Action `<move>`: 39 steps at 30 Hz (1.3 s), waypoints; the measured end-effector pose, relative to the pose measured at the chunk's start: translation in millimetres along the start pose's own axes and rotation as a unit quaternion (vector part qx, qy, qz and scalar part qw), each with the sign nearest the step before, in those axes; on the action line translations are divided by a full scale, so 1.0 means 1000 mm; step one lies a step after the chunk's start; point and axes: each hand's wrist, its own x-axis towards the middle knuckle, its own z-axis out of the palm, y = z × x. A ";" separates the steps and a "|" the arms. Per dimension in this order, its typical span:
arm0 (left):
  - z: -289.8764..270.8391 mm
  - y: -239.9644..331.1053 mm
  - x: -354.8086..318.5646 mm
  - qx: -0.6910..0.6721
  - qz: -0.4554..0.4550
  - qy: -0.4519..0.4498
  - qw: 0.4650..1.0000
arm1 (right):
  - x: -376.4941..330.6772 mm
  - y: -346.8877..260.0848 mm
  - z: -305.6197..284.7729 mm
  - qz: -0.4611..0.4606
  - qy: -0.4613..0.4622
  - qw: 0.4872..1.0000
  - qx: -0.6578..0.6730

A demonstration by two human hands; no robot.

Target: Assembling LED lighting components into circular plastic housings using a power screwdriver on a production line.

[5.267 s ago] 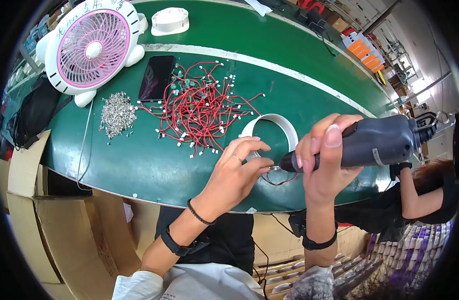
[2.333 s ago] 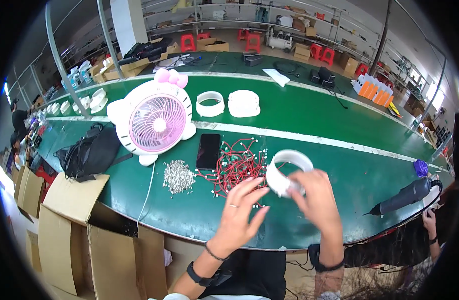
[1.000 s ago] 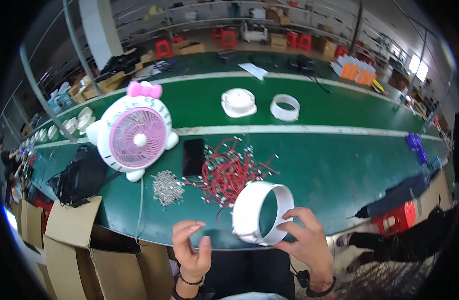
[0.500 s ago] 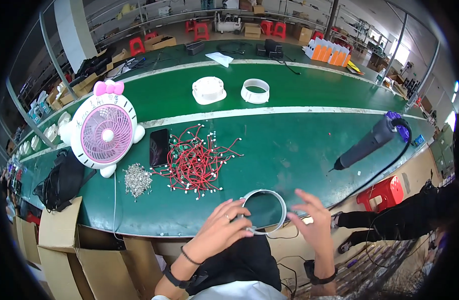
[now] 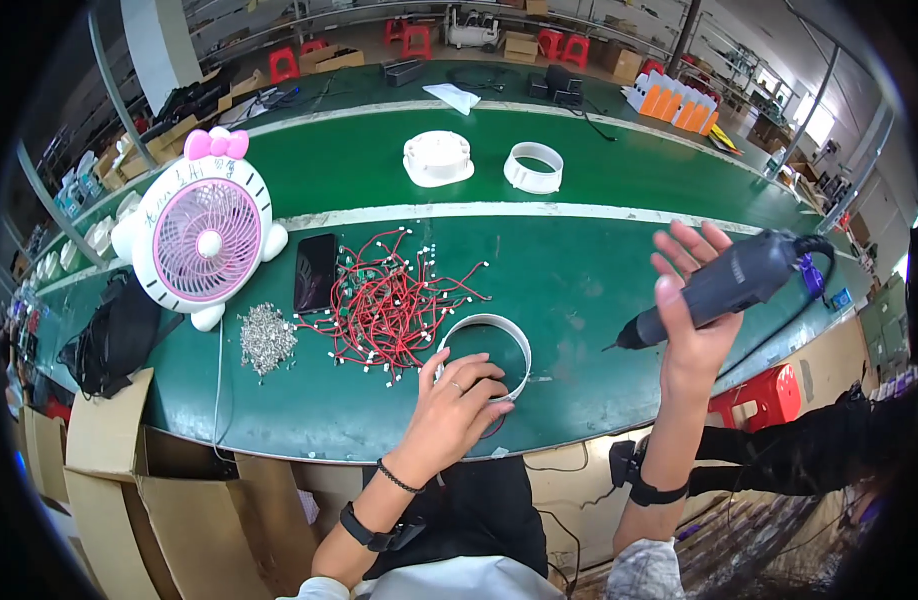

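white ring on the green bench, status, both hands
Left hand resting on white ring, flat on bench. Right hand lifted, grip around dark electric screwdriver. Red wire pile just beside ring.

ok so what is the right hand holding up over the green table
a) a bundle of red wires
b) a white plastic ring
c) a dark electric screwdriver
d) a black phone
c: the right hand grips a dark electric screwdriver with its tip pointing down-left, while the white ring lies on the table under the left hand, beside the red wires and the phone.
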 end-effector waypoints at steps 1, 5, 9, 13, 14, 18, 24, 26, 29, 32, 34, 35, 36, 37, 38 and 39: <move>-0.001 0.001 -0.001 -0.017 -0.017 0.007 1.000 | 0.000 -0.002 0.004 0.003 -0.007 1.000 0.002; 0.016 -0.004 -0.009 0.007 -0.022 0.041 0.999 | -0.015 -0.003 0.024 0.070 -0.024 0.993 0.094; 0.020 -0.009 -0.011 0.010 -0.018 0.056 0.998 | -0.058 0.016 0.052 -0.032 -0.026 0.981 0.190; 0.021 -0.010 -0.010 -0.001 -0.021 0.060 0.998 | -0.077 0.019 0.058 -0.016 -0.031 0.990 0.136; 0.022 -0.010 -0.010 -0.011 -0.017 0.073 0.997 | -0.076 0.017 0.060 -0.022 -0.030 0.995 0.093; 0.021 -0.011 -0.013 -0.023 -0.030 0.077 0.996 | -0.072 0.010 0.054 0.014 -0.059 0.997 0.045; 0.017 -0.008 -0.011 -0.020 -0.049 0.073 0.996 | -0.072 0.013 0.056 -0.012 -0.103 0.995 0.011; 0.018 -0.007 -0.010 -0.015 -0.046 0.074 0.996 | -0.075 0.006 0.061 0.079 -0.030 0.996 0.017; 0.018 -0.007 -0.011 -0.019 -0.049 0.061 0.997 | -0.076 0.010 0.062 0.074 -0.028 0.997 0.012; 0.019 -0.008 -0.011 -0.020 -0.051 0.059 0.997 | -0.076 0.005 0.072 0.102 -0.040 0.993 0.031; 0.018 -0.008 -0.010 -0.023 -0.051 0.057 0.997 | -0.075 0.006 0.073 0.101 -0.041 0.993 0.037; 0.017 -0.008 -0.010 -0.025 -0.050 0.056 0.997 | -0.074 0.007 0.073 0.098 -0.042 0.993 0.045; 0.017 -0.008 -0.010 -0.024 -0.052 0.056 0.997 | -0.074 0.008 0.073 0.100 -0.042 0.993 0.045; 0.017 -0.007 -0.010 -0.026 -0.051 0.057 0.997 | -0.074 0.009 0.070 0.091 -0.048 0.994 0.046; 0.017 -0.007 -0.009 -0.028 -0.050 0.057 0.997 | -0.073 0.010 0.069 0.082 -0.053 0.994 0.048; 0.017 -0.006 -0.008 -0.030 -0.050 0.057 0.997 | -0.073 0.010 0.069 0.082 -0.054 0.994 0.046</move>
